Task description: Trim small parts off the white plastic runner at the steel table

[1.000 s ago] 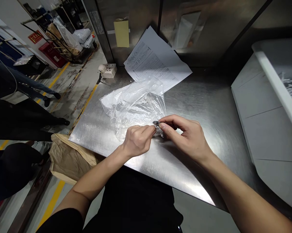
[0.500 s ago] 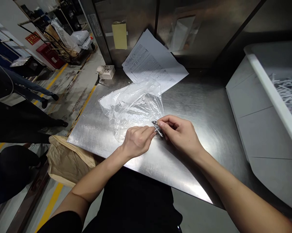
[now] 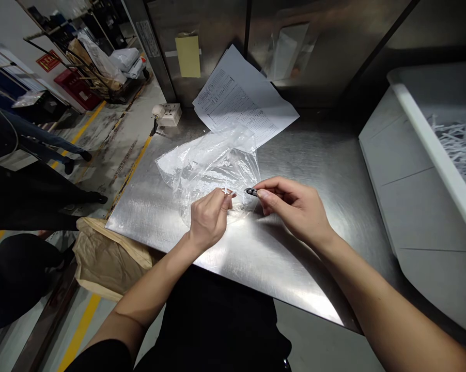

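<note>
My left hand (image 3: 208,217) is closed, pinching a small white plastic piece (image 3: 226,191) whose thin ends stick out past the fingertips. Facing it, my right hand (image 3: 295,209) grips a small dark metal tool (image 3: 250,191) between thumb and forefinger. The tool's short tip points left, and a narrow gap separates it from the white piece. Most of the tool is hidden in my fingers, so its kind is unclear. Under and behind both hands lies a crumpled clear plastic bag (image 3: 217,163) on the steel table (image 3: 314,150).
A white bin (image 3: 395,170) of thin white plastic pieces (image 3: 460,150) stands at right. Printed sheets (image 3: 244,98) and a power socket (image 3: 168,114) sit at the back. An open brown bag (image 3: 109,258) is below the table's left edge. People's legs (image 3: 35,191) show at left.
My hands have moved apart. The left went left with the white piece; the right rose slightly, and the tool no longer meets the piece.
</note>
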Demonstrator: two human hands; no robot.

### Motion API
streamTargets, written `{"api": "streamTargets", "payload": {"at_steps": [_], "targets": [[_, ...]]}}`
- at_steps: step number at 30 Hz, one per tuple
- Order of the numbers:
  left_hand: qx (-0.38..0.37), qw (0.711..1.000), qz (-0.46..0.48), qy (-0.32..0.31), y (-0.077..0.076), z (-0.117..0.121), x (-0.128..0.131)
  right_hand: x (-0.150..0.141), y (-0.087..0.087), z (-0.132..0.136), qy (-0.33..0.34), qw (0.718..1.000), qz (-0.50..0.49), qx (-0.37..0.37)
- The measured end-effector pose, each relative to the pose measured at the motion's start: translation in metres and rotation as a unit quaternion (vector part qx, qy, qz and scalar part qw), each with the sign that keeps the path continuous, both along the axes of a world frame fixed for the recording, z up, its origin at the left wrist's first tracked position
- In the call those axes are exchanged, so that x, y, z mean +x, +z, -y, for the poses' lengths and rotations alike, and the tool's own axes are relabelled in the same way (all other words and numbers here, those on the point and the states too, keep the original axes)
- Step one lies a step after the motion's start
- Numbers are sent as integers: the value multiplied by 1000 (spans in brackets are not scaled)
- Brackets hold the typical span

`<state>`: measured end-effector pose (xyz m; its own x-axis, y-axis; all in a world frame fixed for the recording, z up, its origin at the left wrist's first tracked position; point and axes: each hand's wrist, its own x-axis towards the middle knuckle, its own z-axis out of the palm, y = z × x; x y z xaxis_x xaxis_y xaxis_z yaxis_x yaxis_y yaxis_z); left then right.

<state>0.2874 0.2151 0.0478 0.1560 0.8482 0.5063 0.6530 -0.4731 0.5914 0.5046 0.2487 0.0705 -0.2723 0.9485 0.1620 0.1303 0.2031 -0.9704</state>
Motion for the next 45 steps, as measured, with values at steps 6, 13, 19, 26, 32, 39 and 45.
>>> {"api": "streamTargets", "payload": {"at_steps": [6,13,19,26,32,39,45], "targets": [[0,1000,14,0,-3,0,0,0,-1,3,-2,999,35,33],[-7,1000,0,-13,-2,0,0,0,3,4,5,994,80,79],[-8,1000,19,-13,-1,0,-1,3,4,3,10,992,91,84],[-9,999,30,-26,0,0,-1,4,6,1,24,992,94,83],[-10,998,43,-36,1,0,-1,4,6,1,30,992,92,87],[-35,996,63,-47,1,-1,-2,3,5,2,23,994,79,68],[-40,998,43,-8,0,0,-1,0,-3,3,7,995,84,54]]}}
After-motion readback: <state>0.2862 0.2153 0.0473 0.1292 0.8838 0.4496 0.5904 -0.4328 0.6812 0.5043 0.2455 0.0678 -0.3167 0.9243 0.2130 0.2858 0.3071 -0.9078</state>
